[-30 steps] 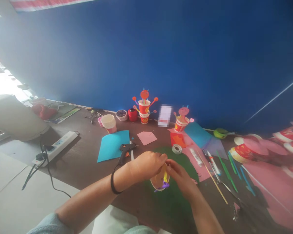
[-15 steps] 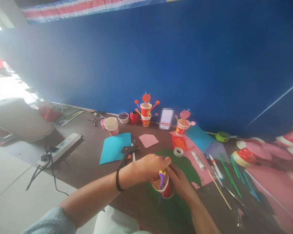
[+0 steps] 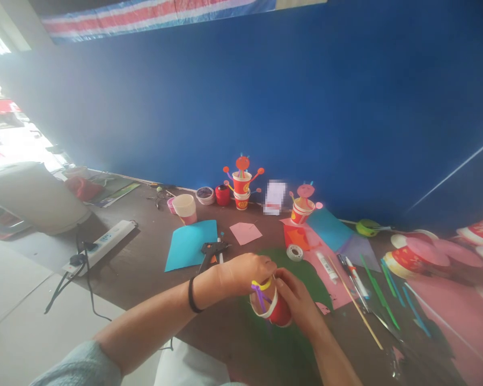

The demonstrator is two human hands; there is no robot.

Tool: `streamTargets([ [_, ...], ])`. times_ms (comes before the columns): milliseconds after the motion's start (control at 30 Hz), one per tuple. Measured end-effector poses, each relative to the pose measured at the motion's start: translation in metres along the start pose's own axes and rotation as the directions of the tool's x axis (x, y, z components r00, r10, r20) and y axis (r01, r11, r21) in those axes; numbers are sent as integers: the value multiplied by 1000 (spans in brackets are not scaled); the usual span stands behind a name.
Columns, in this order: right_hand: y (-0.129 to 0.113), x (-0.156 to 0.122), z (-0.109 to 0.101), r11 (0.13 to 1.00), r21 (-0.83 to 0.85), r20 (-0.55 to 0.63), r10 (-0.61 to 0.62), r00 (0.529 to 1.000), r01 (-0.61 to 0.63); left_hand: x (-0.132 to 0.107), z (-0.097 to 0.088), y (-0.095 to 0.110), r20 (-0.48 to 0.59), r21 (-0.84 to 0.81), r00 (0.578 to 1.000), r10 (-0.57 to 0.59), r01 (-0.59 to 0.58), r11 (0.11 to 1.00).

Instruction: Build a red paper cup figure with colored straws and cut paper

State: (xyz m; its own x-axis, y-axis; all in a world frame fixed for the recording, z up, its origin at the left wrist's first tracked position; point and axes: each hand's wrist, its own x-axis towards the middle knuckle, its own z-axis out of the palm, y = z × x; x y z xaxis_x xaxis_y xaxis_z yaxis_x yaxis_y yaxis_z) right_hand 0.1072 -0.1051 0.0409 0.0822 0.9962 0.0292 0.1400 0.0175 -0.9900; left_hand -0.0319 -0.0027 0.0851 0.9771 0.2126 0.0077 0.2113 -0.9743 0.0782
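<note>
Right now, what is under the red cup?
A dark green sheet on the brown table lies below the red cup. The left hand, right hand and cup hide the patch directly beneath.

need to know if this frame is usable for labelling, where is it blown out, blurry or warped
Head view: daylight blows out the bright opening at far left; the red and pink paper cups at the right edge are stretched and soft; the small red paper cup between the left hand and right hand is fairly sharp.

One head-worn camera looks forward and down (slightly tilted), close above the left hand (image 3: 245, 273) and right hand (image 3: 300, 303).
</note>
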Motion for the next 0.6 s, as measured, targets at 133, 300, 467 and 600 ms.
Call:
streamTargets([
  [133,1,-3,3,1000,-6,-45,3,999,-4,0,7,0,-13,54,1000,27,-26,998],
  [300,8,-6,8,1000,-8,-80,13,997,-14,-1,10,5,-9,35,1000,-26,26,999],
  [467,7,-9,6,1000,-25,-61,6,998,-8,-1,-3,9,-16,-55,999,-47,46,997],
  [600,-4,-18,2,998,-60,-47,-26,999,23,-6,-16,10,-46,-170,994,-95,86,982],
])
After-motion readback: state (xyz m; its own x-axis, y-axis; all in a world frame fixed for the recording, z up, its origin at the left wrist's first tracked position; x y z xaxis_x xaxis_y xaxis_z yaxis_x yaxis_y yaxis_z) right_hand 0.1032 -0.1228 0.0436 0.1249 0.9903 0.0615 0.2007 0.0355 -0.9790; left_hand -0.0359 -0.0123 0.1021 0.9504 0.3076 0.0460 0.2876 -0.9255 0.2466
